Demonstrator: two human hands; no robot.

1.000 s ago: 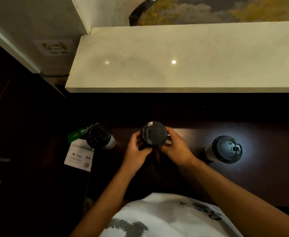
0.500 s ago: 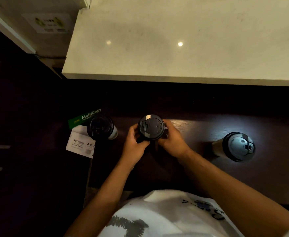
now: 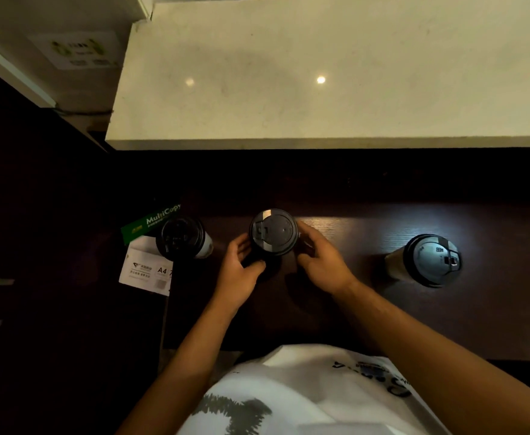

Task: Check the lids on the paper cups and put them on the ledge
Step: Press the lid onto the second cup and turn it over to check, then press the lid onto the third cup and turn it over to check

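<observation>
Middle paper cup, black lid on, stands on the dark tabletop at centre frame. Left hand at its 8 o'clock and right hand at its 4 o'clock hold it, fingers curled round its sides. Left cup at 9 o'clock, right cup at 3 o'clock, both lidded. Pale ledge at 12 o'clock.

Bare left hand and right hand, uncovered forearms, white T-shirt with dark grey printed graphic and dark lettering
</observation>
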